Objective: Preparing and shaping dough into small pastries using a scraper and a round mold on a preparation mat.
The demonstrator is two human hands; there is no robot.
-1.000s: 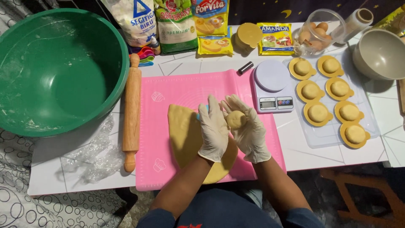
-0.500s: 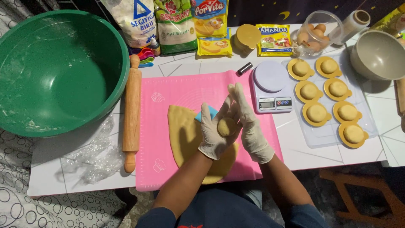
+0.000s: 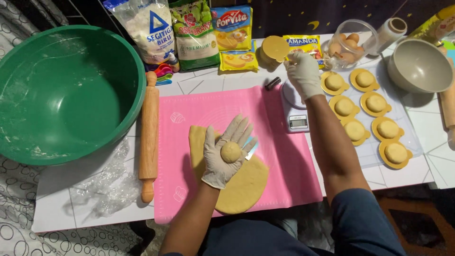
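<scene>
A: Left hand [image 3: 226, 154]?
B: Palm up, fingers spread, cradling a dough ball [image 3: 231, 151] above the rolled dough sheet [image 3: 244, 187] on the pink mat [image 3: 213, 109].
A: Right hand [image 3: 303, 73]?
B: Arm extended, fingers curled over the kitchen scale [image 3: 295, 116]; contents indiscernible.

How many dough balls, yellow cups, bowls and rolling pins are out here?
Dough balls: 8, one on the left hand as ball, seven in cups
Yellow cups: 7
Bowls: 2, green and grey
Rolling pins: 2, one by the pink mat, one at the right edge
Total: 19
</scene>
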